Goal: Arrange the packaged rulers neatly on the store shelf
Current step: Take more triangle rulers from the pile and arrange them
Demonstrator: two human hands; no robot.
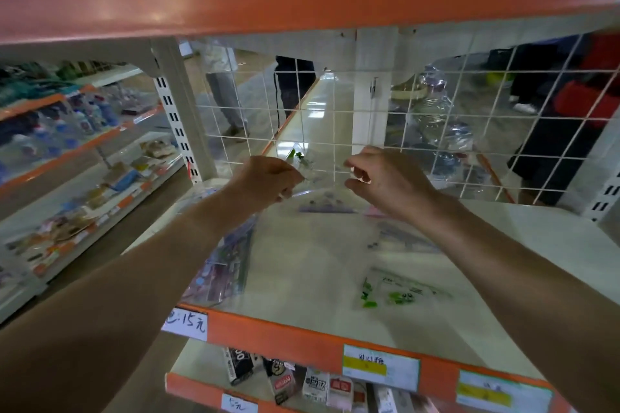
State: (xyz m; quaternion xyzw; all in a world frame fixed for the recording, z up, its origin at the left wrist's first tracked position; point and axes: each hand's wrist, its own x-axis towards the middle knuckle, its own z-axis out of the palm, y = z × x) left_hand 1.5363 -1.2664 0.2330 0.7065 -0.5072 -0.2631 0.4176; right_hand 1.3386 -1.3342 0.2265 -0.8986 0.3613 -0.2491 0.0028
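While it is held up near the back of the shelf, a clear plastic ruler packet with green leaf print (303, 163) stretches between two hands. The left hand (268, 179) pinches the packet's left edge with curled fingers. The right hand (385, 183) pinches the right edge between thumb and forefinger. Neither hand is spread flat. The packet hangs just in front of a white wire grid panel (335, 111) that backs the shelf, above a cream shelf board with an orange front lip (523, 231).

To do this step well, the packet should probably be kept level, set squarely against the grid, and lined up with its neighbours, its edges parallel to the front lip. The thin film looks floppy and slippery, so both pinches are best released together.

One packet is held. About five more lie loose on the board, though blur makes that count uncertain:
- a purple and blue packet (221, 265) at the left
- a green-printed packet (396, 292) at the front right
- a purple packet (325, 208) at the back
- a pale pink packet (372, 211) just beside it
- a greyish clear packet (402, 238) at the right

Three price labels sit on the lip: one white handwritten label (184, 323) and two printed yellow-and-white labels (380, 367). Several small cartons (315, 386) stand on the shelf below, too blurred to count.
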